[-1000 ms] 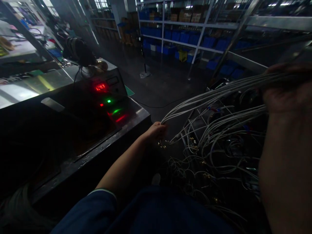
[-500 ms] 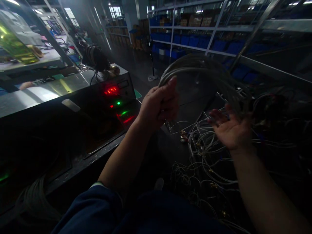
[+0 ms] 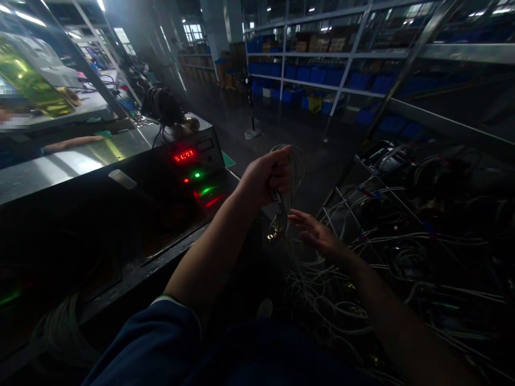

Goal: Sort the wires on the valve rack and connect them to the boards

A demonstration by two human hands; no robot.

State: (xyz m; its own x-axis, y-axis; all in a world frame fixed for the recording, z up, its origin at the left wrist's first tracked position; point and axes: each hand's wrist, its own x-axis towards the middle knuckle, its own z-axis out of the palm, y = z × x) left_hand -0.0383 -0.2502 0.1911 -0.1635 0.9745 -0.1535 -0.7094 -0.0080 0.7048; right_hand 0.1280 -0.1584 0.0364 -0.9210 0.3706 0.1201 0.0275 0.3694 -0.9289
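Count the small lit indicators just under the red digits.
2: a red light on the left and a green light to its right; the streaks below look like reflections.

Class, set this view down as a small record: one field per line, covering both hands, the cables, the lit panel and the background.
left hand: closed around a pale cable bundle
right hand: open, beside the bundle; contact unclear
bundle: hangs below the left hand, with brass-coloured ends low down
other cables: a coil at lower left; loose strands at right
panel: red digits, a green light
background: shelves with blue bins
co-worker: forearm at left
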